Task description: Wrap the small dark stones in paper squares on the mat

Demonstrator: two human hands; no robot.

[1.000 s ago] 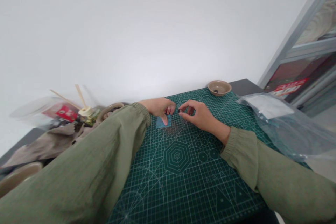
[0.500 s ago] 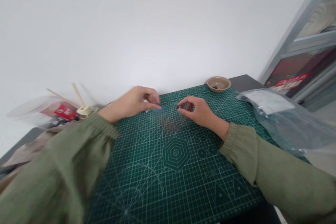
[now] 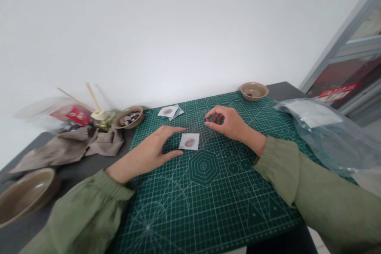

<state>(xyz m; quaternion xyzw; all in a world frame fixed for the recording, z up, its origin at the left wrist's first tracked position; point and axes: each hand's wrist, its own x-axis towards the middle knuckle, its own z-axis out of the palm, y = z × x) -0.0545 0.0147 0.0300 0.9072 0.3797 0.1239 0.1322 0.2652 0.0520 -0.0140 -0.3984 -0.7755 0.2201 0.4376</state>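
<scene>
My left hand (image 3: 160, 147) is open, thumb and fingers apart on either side of a small white square card (image 3: 193, 136). The card bears a brownish print and lies flat on the green cutting mat (image 3: 166, 214); I cannot tell whether the fingertips touch it. To its right, my right hand (image 3: 228, 123) is closed in a pinch on a small dark piece (image 3: 206, 120), mostly hidden by the fingertips. Several similar cards (image 3: 168, 112) lie overlapped near the mat's back edge.
A brown bowl (image 3: 139, 110) of dark and light pebbles sits at back left, beside a crumpled cloth (image 3: 104, 143) and a reed diffuser (image 3: 99, 116). Another bowl (image 3: 26, 190) is front left. At back right, a bowl (image 3: 258, 85) holds a dark piece, near a clear plastic bag (image 3: 321, 139).
My left hand has opened out of its pinch and come down nearer, beside the white card. The right hand keeps its pinch in nearly the same place. The view has shifted slightly left.
</scene>
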